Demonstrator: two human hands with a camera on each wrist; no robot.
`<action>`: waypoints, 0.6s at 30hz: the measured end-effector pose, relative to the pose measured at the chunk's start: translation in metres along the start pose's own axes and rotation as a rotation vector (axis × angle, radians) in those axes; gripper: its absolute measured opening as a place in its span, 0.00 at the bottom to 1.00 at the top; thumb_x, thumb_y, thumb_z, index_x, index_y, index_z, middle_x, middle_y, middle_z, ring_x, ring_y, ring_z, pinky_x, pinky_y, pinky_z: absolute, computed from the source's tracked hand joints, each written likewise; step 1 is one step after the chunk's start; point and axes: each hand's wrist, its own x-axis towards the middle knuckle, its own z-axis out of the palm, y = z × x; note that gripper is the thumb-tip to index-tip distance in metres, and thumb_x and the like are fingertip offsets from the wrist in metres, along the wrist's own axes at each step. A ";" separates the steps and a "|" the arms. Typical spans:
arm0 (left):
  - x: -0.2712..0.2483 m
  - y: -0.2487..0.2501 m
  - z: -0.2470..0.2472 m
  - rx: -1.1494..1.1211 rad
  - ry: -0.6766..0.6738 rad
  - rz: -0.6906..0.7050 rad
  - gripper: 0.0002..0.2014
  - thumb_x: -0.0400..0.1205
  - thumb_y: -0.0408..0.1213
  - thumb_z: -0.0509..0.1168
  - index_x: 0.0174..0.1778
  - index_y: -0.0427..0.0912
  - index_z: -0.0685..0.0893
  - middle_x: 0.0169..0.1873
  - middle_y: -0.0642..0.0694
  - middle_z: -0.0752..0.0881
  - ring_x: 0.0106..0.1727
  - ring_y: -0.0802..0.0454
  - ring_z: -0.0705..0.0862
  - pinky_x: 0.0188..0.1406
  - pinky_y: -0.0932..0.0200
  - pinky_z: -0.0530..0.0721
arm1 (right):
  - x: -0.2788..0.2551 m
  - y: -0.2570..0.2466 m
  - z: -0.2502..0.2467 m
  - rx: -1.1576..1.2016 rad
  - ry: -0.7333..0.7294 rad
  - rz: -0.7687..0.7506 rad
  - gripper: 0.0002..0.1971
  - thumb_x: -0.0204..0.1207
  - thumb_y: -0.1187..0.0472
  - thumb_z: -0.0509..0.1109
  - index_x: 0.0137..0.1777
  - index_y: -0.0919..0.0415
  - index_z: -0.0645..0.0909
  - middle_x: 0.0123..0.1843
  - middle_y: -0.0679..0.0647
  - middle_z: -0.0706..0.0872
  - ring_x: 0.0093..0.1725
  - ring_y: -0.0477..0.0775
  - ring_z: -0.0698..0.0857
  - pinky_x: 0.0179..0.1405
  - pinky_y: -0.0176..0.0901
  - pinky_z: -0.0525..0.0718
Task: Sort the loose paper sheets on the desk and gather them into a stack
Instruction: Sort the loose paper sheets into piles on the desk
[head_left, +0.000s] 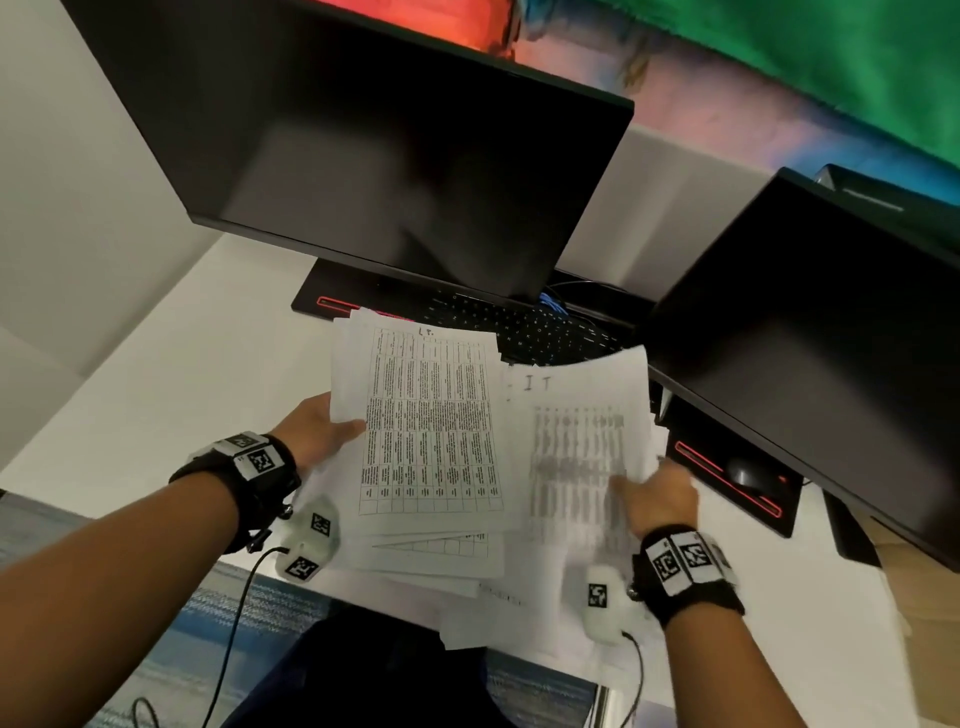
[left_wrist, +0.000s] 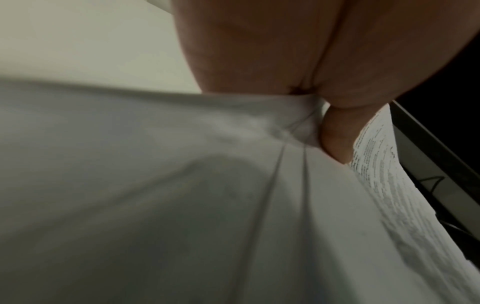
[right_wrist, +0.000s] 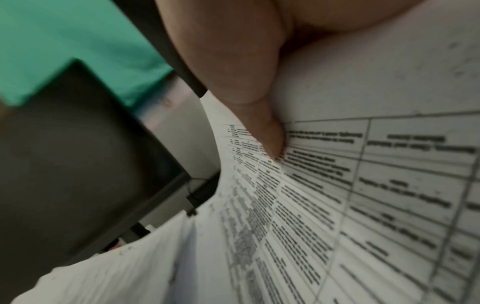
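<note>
1. The left hand (head_left: 317, 431) grips a bundle of sheets (head_left: 431, 431) at its left edge; the thumb lies on the top page and the fingers are under the paper.
2. In the left wrist view, the thumb (left_wrist: 337, 135) presses on the edge of the bundle, and the pages fan out a little below it.
3. The right hand (head_left: 657, 499) pinches a single sheet (head_left: 587, 415) near its lower right corner. This sheet curves up and is blurred.
4. In the right wrist view, the thumb (right_wrist: 267, 131) sits on a printed table on the sheet.
5. Both papers are held above the white desk (head_left: 171, 374), in front of the keyboard (head_left: 519, 322).
6. More loose sheets (head_left: 498, 618) lie on the desk near its front edge, below the hands.
7. Two dark monitors (head_left: 395, 156) stand behind.
</note>
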 end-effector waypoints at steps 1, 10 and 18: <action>0.001 0.001 0.004 0.032 -0.004 0.006 0.14 0.85 0.38 0.67 0.67 0.47 0.84 0.61 0.46 0.90 0.61 0.40 0.87 0.69 0.34 0.80 | -0.007 -0.009 -0.018 -0.010 0.063 -0.062 0.14 0.76 0.63 0.75 0.59 0.67 0.84 0.55 0.64 0.90 0.47 0.61 0.87 0.46 0.42 0.82; 0.002 0.025 0.044 0.282 0.007 0.125 0.17 0.86 0.39 0.64 0.72 0.44 0.80 0.54 0.43 0.88 0.36 0.58 0.80 0.33 0.62 0.79 | -0.034 -0.059 -0.113 0.445 0.182 -0.218 0.19 0.69 0.63 0.83 0.60 0.62 0.85 0.51 0.54 0.89 0.49 0.56 0.88 0.50 0.45 0.84; 0.005 0.037 0.053 -0.264 -0.018 -0.123 0.33 0.84 0.65 0.56 0.70 0.42 0.83 0.60 0.46 0.88 0.63 0.43 0.86 0.71 0.45 0.79 | -0.003 -0.031 0.057 0.116 -0.227 -0.133 0.36 0.76 0.49 0.77 0.80 0.62 0.69 0.75 0.60 0.80 0.70 0.61 0.81 0.67 0.48 0.79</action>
